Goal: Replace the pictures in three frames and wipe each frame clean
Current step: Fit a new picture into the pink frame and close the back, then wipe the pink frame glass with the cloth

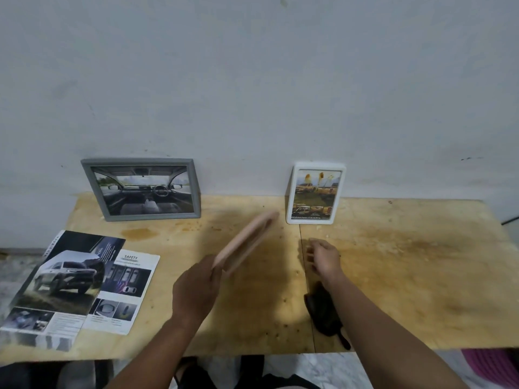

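Three frames are in my view: a grey frame (141, 189) and a white frame (315, 193) stand upright at the back of the table (407, 265), leaning on or just in front of the wall (252, 80), and a pink frame (245, 243) is lifted in the middle between them. My left hand (196, 290) grips the near corner of that pink frame, fingers curled round its edge, so it tilts up and away toward the white one; it is blurred, and I cannot tell which face is up. My right hand (323, 258) hovers over the table with fingers loosely curled, holding nothing.

Open room lies to the right, where bare board runs to the far edge. At the left, two car brochures (75, 282) overlap and reach the near left corner. A dark cloth (323, 313) lies under my right forearm near the front edge.

Pale plywood forms the top, stained brown in patches, with a seam running front to back just left of my right hand. Behind it the wall is plain, matte grey-white.
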Tool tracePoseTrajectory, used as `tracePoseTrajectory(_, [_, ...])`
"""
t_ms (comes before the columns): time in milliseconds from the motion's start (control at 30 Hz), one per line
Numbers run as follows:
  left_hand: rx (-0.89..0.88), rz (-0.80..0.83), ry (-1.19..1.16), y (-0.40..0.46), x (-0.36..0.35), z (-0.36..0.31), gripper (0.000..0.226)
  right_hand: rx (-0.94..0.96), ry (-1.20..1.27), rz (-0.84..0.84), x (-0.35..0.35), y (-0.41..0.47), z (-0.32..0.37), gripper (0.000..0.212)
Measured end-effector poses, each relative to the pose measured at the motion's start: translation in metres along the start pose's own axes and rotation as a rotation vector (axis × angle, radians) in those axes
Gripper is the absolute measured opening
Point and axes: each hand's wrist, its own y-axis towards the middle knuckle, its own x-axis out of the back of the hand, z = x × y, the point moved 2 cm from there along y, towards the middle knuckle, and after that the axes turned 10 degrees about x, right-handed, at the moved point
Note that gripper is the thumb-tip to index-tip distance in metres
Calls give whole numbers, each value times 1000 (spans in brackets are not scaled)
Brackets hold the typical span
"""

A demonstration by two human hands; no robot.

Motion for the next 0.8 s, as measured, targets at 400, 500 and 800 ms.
tracePoseTrajectory(400, [982,407,-993,-41,-54,30,31,-205,-551,-9,84,-35,-100,107])
tracePoseTrajectory(500, [994,428,-955,-45,-61,36,32,-125,-537,-15,76,-48,-106,76])
tracePoseTrajectory(800, [1044,503,-844,-48,-75,43,34,-183,-394,-186,80,-50,-101,50])
